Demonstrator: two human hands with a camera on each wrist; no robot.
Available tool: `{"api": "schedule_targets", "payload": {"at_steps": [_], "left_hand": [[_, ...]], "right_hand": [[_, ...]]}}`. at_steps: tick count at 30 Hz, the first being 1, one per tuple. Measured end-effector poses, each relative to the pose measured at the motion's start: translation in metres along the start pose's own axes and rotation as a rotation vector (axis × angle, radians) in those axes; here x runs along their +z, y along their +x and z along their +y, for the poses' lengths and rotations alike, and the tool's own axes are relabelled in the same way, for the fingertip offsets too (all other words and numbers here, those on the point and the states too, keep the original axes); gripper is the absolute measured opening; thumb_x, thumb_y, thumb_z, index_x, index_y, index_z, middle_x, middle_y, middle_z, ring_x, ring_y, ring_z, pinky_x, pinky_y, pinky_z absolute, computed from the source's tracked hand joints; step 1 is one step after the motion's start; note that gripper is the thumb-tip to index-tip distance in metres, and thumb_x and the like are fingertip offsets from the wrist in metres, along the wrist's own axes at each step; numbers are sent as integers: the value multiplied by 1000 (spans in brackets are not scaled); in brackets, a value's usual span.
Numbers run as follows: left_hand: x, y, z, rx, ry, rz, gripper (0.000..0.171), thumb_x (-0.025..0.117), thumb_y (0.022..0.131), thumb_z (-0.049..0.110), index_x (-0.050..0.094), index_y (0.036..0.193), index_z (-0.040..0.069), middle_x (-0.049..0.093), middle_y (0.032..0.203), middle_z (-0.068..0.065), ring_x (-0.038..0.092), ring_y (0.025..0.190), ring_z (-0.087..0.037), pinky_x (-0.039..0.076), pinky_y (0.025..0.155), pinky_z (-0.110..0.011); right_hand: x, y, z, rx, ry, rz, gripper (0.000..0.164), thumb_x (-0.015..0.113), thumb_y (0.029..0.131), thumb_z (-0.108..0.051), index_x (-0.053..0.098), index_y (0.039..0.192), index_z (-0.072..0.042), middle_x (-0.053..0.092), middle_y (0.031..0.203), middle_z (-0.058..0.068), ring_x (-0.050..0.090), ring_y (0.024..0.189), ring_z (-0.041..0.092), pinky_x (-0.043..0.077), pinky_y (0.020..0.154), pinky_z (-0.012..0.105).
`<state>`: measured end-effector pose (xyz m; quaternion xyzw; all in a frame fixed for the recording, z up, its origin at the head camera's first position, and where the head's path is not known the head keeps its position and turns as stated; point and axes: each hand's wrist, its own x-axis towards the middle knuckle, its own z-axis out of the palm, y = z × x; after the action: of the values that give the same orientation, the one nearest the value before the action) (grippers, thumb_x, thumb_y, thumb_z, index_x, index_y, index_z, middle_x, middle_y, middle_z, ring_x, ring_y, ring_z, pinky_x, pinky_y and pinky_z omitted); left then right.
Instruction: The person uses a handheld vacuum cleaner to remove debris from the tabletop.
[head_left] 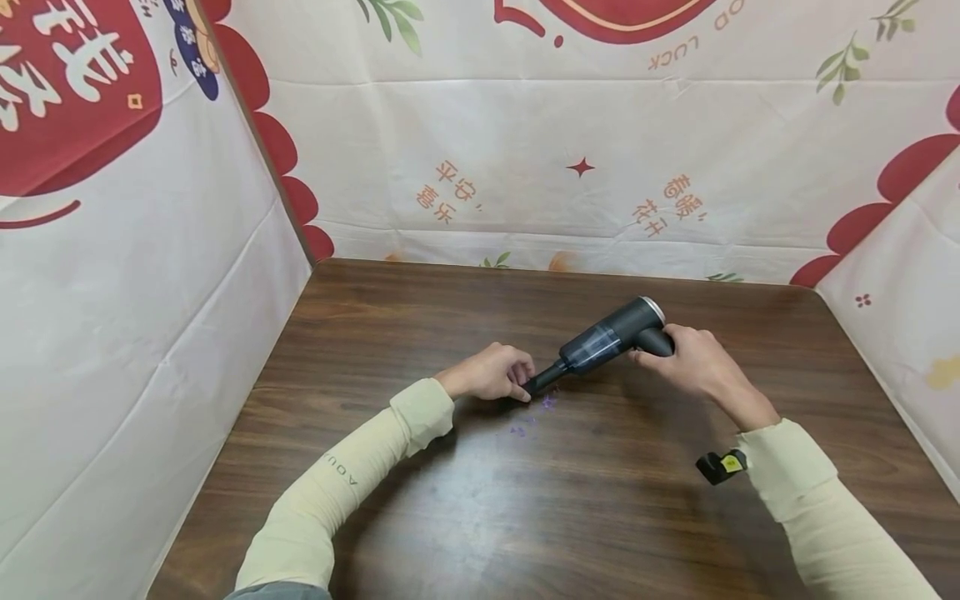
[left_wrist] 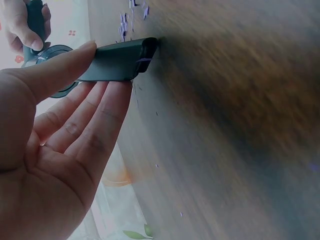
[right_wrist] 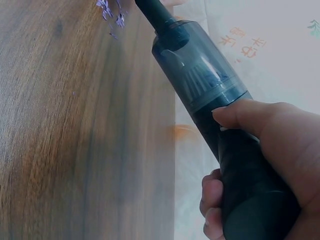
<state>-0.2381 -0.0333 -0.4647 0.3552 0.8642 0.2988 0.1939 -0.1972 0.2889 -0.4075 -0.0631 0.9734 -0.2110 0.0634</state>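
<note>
A dark handheld vacuum cleaner with a clear dust cup is held slantwise above the table. My right hand grips its handle, the thumb lying along the body near the cup. At the other end my left hand pinches the flat black nozzle between thumb and fingers. A thin purple strip crosses the nozzle's mouth in the left wrist view. Small purple paper scraps lie on the wood beside and just in front of the nozzle.
The brown wooden table has printed cloth hanging behind it and along both sides. Tiny purple bits are scattered across the wood. A black device with a yellow label sits at the right wrist.
</note>
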Motion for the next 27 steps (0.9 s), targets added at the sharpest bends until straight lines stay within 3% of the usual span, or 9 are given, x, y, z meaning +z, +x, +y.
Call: {"api": "schedule_targets", "payload": {"at_steps": [27], "left_hand": [[12,8,16,46,-40,-7,26,82,82,13,69,103,7,70,89,0,64,80,-5,51,76,-15]], "right_hand": [[-8,-20,14,22,-18,19,63,65,90,-55,57,103,5,54,74,10,50,60,20,39,51,31]]}}
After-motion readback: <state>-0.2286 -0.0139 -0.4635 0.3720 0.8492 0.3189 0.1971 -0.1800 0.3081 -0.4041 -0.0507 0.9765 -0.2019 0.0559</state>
